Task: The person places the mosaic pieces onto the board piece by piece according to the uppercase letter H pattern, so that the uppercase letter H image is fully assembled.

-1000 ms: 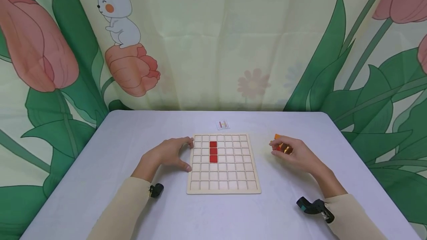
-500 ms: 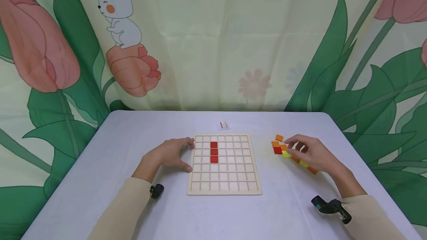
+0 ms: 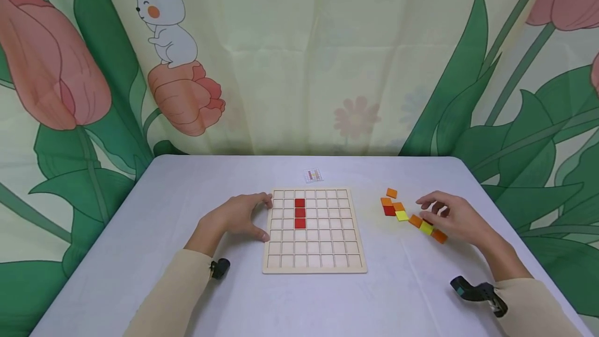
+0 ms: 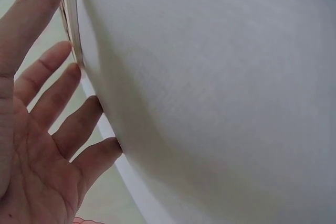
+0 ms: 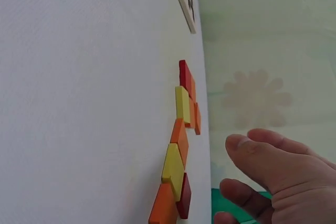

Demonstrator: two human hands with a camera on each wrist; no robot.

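Note:
A square wooden grid board (image 3: 314, 269) lies flat on the table, with three red tiles (image 3: 300, 213) in one column of its cells. My left hand (image 3: 234, 218) is at the board's left edge, thumb and fingertips spread along it. In the left wrist view the fingers (image 4: 79, 129) are fairly straight, near the board's edge (image 4: 73, 19). Right of the board lie loose orange, yellow and red tiles (image 3: 402, 216) in a slanting row. Over the near end of that row hovers my right hand (image 3: 451, 217), fingers loosely bent, nothing held. A dark red tile (image 5: 184, 196) shows beside a yellow one (image 5: 173, 165).
Behind the board lies a small printed card (image 3: 313, 175) with a coloured grid pattern. A white cloth covers the table (image 3: 327, 306). A printed curtain (image 3: 290, 66) hangs beyond the far edge.
My right hand has drawn back to the right along the tiles, which now lie spread in view instead of mostly hidden under it. The left hand has stayed at the board.

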